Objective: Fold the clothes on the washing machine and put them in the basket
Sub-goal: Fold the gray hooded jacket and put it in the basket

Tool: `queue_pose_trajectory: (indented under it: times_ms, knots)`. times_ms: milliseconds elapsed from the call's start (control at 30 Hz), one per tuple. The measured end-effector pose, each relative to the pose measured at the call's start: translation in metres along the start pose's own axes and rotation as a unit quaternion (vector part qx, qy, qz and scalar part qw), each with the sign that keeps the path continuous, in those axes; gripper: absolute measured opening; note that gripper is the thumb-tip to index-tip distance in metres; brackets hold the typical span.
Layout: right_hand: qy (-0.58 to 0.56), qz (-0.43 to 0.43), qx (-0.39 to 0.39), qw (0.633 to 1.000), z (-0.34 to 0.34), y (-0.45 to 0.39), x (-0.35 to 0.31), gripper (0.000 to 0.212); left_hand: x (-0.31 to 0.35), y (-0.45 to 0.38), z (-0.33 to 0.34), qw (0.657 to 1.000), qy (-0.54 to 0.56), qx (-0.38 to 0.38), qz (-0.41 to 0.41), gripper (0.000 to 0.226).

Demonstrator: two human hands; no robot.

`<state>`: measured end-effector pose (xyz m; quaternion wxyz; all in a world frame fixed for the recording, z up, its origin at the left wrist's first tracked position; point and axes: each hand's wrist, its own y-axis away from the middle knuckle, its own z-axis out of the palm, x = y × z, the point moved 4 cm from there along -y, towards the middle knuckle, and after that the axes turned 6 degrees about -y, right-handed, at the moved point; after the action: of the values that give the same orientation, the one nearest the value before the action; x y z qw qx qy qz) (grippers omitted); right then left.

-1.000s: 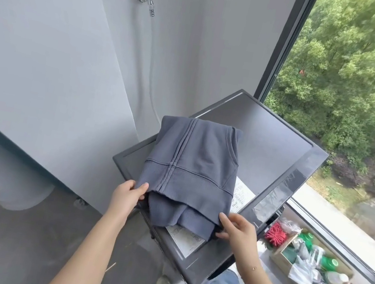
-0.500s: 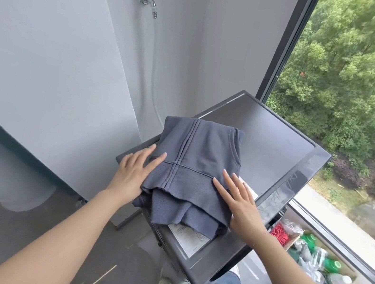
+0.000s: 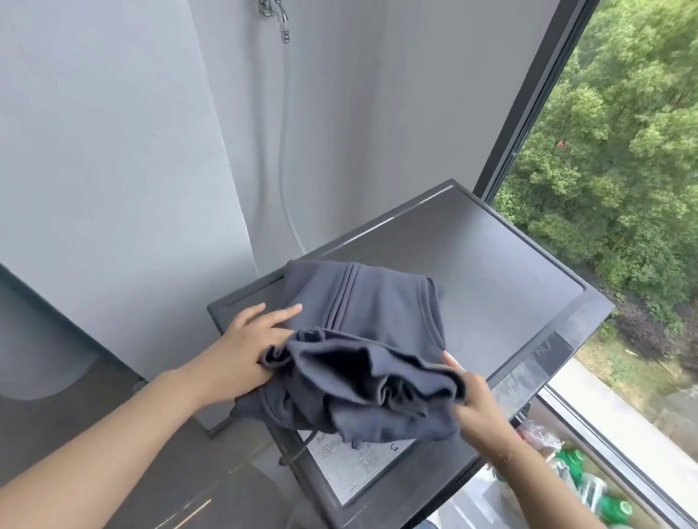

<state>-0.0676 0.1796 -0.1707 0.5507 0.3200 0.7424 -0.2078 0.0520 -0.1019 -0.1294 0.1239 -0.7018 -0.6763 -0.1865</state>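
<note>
The folded gray shorts (image 3: 362,350) sit on the near part of the dark washing machine (image 3: 501,263) top. The left hand (image 3: 246,348) and right hand (image 3: 474,400) pinch the bunched near edge from each side.

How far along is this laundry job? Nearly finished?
Folding looks done: the grey garment is a compact bundle. In hand: the left hand and right hand grip its near edge, lifting it off the washing machine. Left: putting it in the basket, which is not in view.
</note>
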Motion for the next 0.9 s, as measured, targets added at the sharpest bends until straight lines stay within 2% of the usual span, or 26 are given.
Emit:
queue_pose_trajectory:
  times_ms: [33, 67, 133, 167, 233, 267, 333, 467, 533, 600, 667, 700, 800, 900]
  knots:
    - [-0.066, 0.029, 0.009, 0.997, -0.005, -0.002, 0.000, 0.041, 0.003, 0.001, -0.006, 0.995, 0.086, -0.029, -0.045, 0.041]
    - [-0.116, 0.060, 0.031, 0.991, -0.011, -0.007, 0.000, 0.046, 0.009, 0.001, -0.014, 0.975, 0.191, -0.046, -0.104, 0.034]
    - [-0.191, 0.123, 0.089, 0.970, -0.021, -0.017, -0.004, 0.057, 0.023, -0.009, -0.022, 0.895, 0.387, -0.052, -0.216, 0.024]
    - [-0.221, 0.161, 0.114, 0.955, -0.023, -0.023, -0.007, 0.053, 0.026, -0.012, -0.021, 0.857, 0.443, -0.050, -0.259, 0.024]
    - [-0.242, 0.236, 0.153, 0.929, -0.022, -0.033, -0.010, 0.037, 0.033, -0.007, -0.017, 0.813, 0.518, -0.040, -0.265, 0.021]
    - [-0.233, 0.272, 0.175, 0.917, -0.020, -0.036, -0.009, 0.030, 0.033, -0.005, -0.012, 0.798, 0.543, -0.039, -0.260, 0.029]
    - [-0.221, 0.319, 0.197, 0.900, -0.014, -0.035, -0.004, 0.023, 0.032, 0.001, -0.004, 0.787, 0.562, -0.032, -0.252, 0.055]
    - [-0.197, 0.342, 0.221, 0.892, -0.014, -0.038, -0.001, 0.036, 0.021, 0.009, 0.008, 0.786, 0.583, 0.022, -0.204, 0.086]
    - [-0.191, 0.339, 0.228, 0.893, -0.014, -0.038, -0.005, 0.035, 0.033, 0.009, 0.003, 0.818, 0.536, 0.048, -0.201, 0.095]
    - [-0.170, 0.317, 0.245, 0.900, -0.014, -0.037, -0.011, 0.032, 0.036, -0.003, 0.004, 0.842, 0.468, 0.079, -0.255, 0.071]
    - [-0.139, 0.265, 0.265, 0.917, -0.011, -0.033, -0.022, 0.037, 0.035, -0.015, 0.006, 0.836, 0.419, 0.137, -0.327, 0.038]
    - [-0.127, 0.236, 0.274, 0.924, -0.009, -0.029, -0.027, 0.038, 0.035, -0.019, 0.007, 0.830, 0.405, 0.160, -0.349, 0.030]
    - [-0.096, 0.192, 0.274, 0.938, -0.002, -0.026, -0.040, 0.032, 0.026, -0.022, 0.019, 0.812, 0.395, 0.204, -0.378, 0.016]
    - [-0.062, 0.215, 0.253, 0.941, -0.004, -0.038, -0.031, 0.046, 0.021, -0.013, 0.031, 0.786, 0.403, 0.234, -0.407, 0.017]
